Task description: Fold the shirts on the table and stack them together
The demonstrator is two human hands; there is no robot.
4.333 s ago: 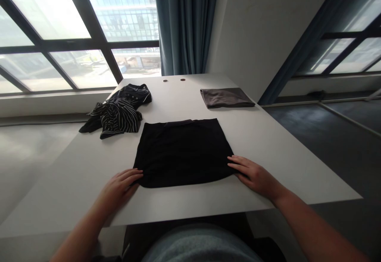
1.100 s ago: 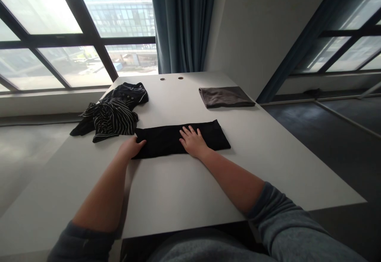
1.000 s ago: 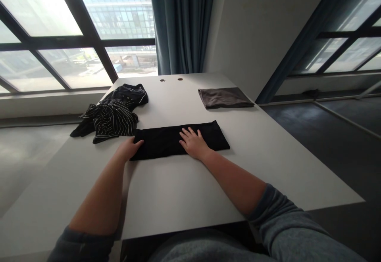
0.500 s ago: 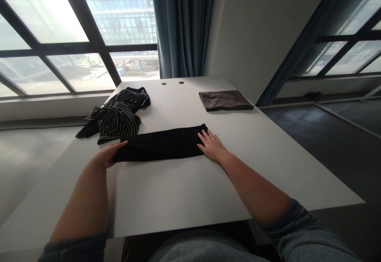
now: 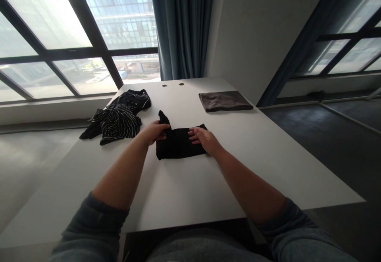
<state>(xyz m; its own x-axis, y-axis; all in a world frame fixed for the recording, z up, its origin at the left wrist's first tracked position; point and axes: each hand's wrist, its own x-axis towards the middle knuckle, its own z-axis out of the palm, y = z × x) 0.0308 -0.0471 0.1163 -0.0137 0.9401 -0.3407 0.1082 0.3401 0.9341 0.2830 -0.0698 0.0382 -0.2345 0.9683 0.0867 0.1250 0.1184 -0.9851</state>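
Fingers [image 5: 162, 127] of the left hand [image 5: 152, 132] are closed on the black cloth [image 5: 180, 145], pinching its left end, where a narrow flap stands up off the rest and points away from the person. The right hand [image 5: 207, 141] is open, its fingers loosely spread and a little bent over the right part of the same cloth; whether they press on it or hang just above it, I cannot tell. The black cloth lies in the middle of the white desk [image 5: 190, 192], between the two hands, with its body flat and its raised end at the left hand.

Beyond it and to the right, a grey-brown cloth [image 5: 225, 101] lies folded flat near the desk's right edge. On the left side, well apart from it, a black garment with thin white stripes [image 5: 120, 124] lies crumpled, touching a dark garment with eyelets [image 5: 132, 98] just behind it. Two small round holes [image 5: 181, 84] sit near the far edge of the desk. Behind that edge hangs a blue curtain [image 5: 184, 28], beside a window [image 5: 127, 24] with dark frames. Both forearms reach forward from grey-blue sleeves [image 5: 93, 220] that end near the elbows
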